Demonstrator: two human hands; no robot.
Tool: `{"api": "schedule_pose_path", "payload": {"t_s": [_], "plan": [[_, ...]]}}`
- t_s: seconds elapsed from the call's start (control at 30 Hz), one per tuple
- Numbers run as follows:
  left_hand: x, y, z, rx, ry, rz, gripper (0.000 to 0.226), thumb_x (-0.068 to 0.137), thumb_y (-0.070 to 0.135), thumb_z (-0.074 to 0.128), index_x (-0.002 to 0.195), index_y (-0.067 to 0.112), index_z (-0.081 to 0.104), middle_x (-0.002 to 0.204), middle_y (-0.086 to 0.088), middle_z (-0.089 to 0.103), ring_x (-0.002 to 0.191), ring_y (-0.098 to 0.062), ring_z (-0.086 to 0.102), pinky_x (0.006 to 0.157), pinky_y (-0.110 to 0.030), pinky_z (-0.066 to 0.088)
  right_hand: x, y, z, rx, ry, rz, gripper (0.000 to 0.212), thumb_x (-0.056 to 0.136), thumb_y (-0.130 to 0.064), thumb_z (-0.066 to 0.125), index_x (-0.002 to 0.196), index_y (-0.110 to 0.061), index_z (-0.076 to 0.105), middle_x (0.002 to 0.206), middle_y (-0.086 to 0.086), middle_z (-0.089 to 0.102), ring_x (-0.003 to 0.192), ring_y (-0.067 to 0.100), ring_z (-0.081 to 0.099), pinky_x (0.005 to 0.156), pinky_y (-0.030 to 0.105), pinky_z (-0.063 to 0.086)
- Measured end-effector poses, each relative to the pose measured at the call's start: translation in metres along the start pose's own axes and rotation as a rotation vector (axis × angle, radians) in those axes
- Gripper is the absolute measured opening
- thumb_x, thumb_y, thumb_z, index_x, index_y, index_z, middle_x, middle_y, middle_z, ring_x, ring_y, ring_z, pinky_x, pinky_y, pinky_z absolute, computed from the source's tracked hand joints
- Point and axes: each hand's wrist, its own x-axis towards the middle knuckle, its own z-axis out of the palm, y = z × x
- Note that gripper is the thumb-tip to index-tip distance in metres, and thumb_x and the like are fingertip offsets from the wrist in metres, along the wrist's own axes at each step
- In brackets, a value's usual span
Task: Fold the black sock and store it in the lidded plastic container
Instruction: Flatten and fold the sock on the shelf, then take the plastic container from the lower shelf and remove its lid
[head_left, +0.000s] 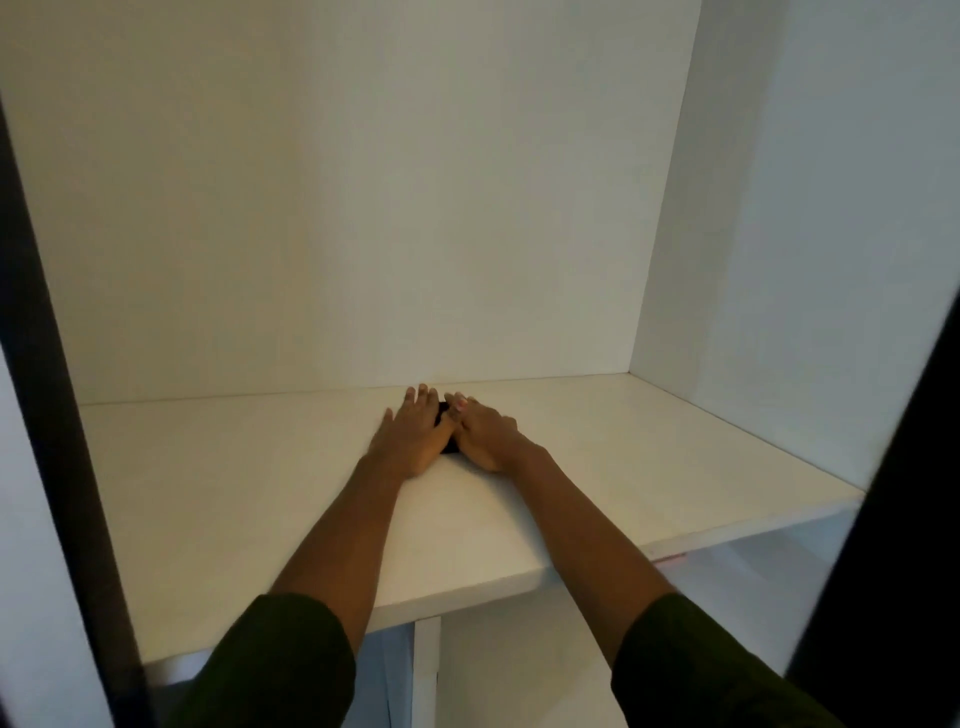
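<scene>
Mid-frame, the left hand (410, 434) lies flat with fingers straight, and the right hand (485, 434) is laid beside it. Both press the black sock (449, 450) onto the white shelf (675, 441).

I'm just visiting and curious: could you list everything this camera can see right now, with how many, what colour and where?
black sock: one, black, on the shelf near the back, mostly hidden under the two hands
shelf: one, white, across the middle of the view
back panel: one, white, behind the shelf
side panel: one, white, right of the shelf
upright divider: one, white, below the shelf's front edge
dark edge strips: two, black, at the far left and far right of the view
sleeves: two, dark green, at the bottom of the view
left hand: one, flat on the sock, fingers straight
right hand: one, resting on the sock beside the left hand
</scene>
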Motion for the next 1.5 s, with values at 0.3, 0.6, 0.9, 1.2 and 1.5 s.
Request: {"api": "schedule_pose_path", "payload": {"t_s": [0.3,0.6,0.9,1.2,1.5], "plan": [[-0.021,0.038,-0.027,-0.074,0.197,0.097,0.066,0.098,0.054,0.019,0.149,0.015,0.028,0.16,-0.008,0.018,0.149,-0.025,0.01,0.119,-0.044,0.016,-0.03,-0.003,-0.009,0.038,0.362,0.024,0.032,0.097,-0.022,0.034,0.106,-0.002,0.058,0.089,0.018,0.065,0.087,0.034,0.058,0.079,0.041,0.047],[-0.07,0.116,-0.01,-0.135,0.172,0.142,0.068,0.095,0.061,0.013,0.131,0.015,0.049,0.124,-0.012,0.062,0.112,-0.032,0.058,0.087,-0.041,0.044,-0.081,0.032,-0.039,0.02,0.567,0.092,0.02,0.09,-0.01,0.046,0.088,-0.003,0.065,0.086,0.014,0.07,0.077,0.029,0.064,0.06,0.029,0.04],[-0.099,0.172,0.039,-0.098,0.058,0.128,0.074,0.091,0.067,0.015,0.141,0.019,0.042,0.139,-0.011,0.053,0.123,-0.032,0.052,0.099,-0.044,0.041,-0.145,0.102,-0.045,-0.085,0.911,-0.049,0.013,0.079,-0.008,0.053,0.083,-0.007,0.065,0.081,0.008,0.069,0.075,0.023,0.06,0.056,0.027,0.045],[-0.128,0.199,0.084,0.475,0.349,0.186,0.062,0.098,0.053,0.022,0.094,0.009,0.066,0.088,-0.01,0.069,0.083,-0.026,0.062,0.064,-0.033,0.04,-0.214,0.198,0.018,-0.147,1.03,-0.058,0.009,0.084,-0.01,0.051,0.087,-0.006,0.058,0.085,0.011,0.059,0.083,0.015,0.039,0.073,0.022,0.024],[-0.116,0.186,0.114,0.579,0.684,0.274,0.059,0.1,0.042,0.021,0.079,0.013,0.067,0.066,-0.003,0.067,0.056,-0.018,0.061,0.048,-0.027,0.045,-0.203,0.255,0.097,-0.086,0.496,0.005,0.027,0.075,-0.002,0.068,0.101,-0.008,0.064,0.101,0.009,0.066,0.094,0.027,0.064,0.076,0.027,0.043]]}}
